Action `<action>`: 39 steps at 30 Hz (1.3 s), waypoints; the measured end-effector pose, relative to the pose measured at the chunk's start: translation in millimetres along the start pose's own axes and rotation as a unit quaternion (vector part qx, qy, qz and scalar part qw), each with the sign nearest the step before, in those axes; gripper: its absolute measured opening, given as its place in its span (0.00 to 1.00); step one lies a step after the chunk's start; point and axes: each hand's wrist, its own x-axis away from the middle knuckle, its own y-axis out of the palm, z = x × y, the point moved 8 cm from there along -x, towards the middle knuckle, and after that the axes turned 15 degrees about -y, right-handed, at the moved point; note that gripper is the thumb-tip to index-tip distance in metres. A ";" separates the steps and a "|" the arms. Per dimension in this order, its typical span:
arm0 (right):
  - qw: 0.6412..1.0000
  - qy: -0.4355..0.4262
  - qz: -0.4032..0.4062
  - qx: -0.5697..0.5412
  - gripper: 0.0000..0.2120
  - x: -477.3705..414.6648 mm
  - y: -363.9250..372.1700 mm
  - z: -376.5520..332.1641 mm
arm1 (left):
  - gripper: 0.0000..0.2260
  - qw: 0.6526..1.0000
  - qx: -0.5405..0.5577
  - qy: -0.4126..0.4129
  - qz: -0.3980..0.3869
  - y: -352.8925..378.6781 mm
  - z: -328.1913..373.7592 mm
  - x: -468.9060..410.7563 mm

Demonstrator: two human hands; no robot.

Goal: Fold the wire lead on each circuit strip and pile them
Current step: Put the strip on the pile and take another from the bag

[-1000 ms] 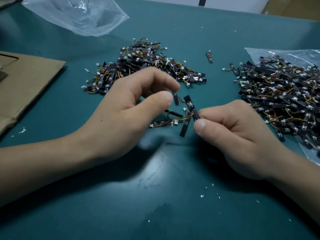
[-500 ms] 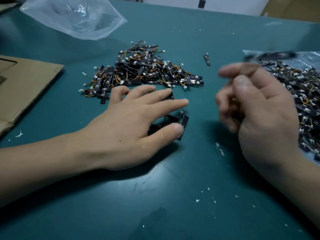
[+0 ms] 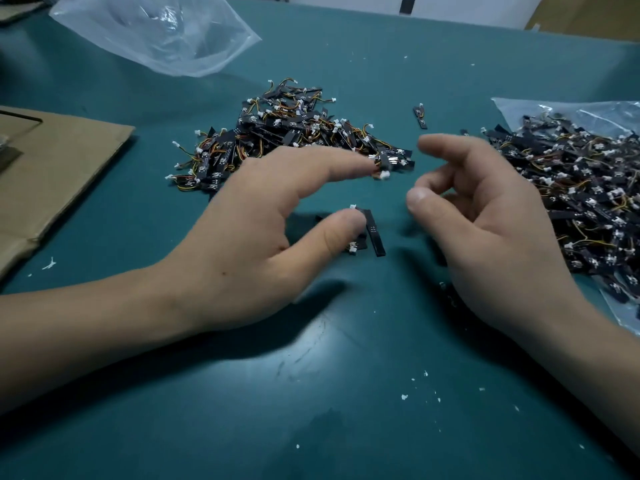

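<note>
At the far left a cardboard sheet (image 3: 52,174) lies flat on the green table (image 3: 311,393), and behind it rests a clear plastic bag (image 3: 162,32). Next comes the middle heap (image 3: 287,133) of black circuit strips with orange and yellow wires and white plugs. The left hand (image 3: 263,230) is in front of this heap, its fingers straight and spread and gripping nothing. Its forefinger reaches the right edge of the heap, and its thumb is on or just over a few loose strips (image 3: 372,230) that lie on the table between both hands; I cannot tell if it touches them. The right hand (image 3: 485,216), a little blurred, has its fingers loosely curled and holds nothing. Behind it one single strip (image 3: 420,116) lies apart. At the far right, the right heap (image 3: 571,188) of strips lies on a second plastic bag (image 3: 588,112).
</note>
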 end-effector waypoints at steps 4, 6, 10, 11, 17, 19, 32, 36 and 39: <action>0.993 -0.059 -0.090 0.050 0.09 1.1 12.1 -15.0 | 0.06 0.996 0.066 0.015 0.057 -11.5 1.2 1.1; 0.987 -0.075 -0.119 0.073 0.11 3.2 17.5 -20.3 | 0.06 0.995 0.089 0.006 0.053 -11.9 -0.4 -1.2; 0.984 -0.087 -0.124 0.094 0.11 3.2 17.8 -23.1 | 0.05 0.991 0.133 -0.026 -0.011 -4.8 -3.6 -5.3; 0.983 -0.090 -0.129 0.097 0.11 3.1 18.4 -23.3 | 0.05 0.990 0.133 -0.028 -0.024 -2.5 -3.4 -5.3; 0.958 -0.149 -0.213 0.122 0.08 7.4 32.7 -33.2 | 0.04 0.988 0.143 -0.041 -0.040 -1.0 -6.1 -5.9; 0.955 -0.154 -0.223 0.121 0.08 7.3 33.4 -33.9 | 0.05 0.986 0.151 -0.049 -0.043 -0.7 -6.3 -6.2; 0.978 -0.095 -0.183 0.027 0.12 7.7 26.0 -28.5 | 0.13 0.988 0.119 -0.041 -0.086 3.3 -0.5 -1.9; 0.972 -0.107 -0.205 0.033 0.11 8.6 28.1 -29.2 | 0.09 0.986 0.113 -0.050 -0.108 8.1 -1.3 -2.3; 0.974 -0.096 -0.203 0.008 0.11 8.8 28.1 -29.1 | 0.10 0.990 0.098 -0.037 -0.097 6.7 1.3 -1.0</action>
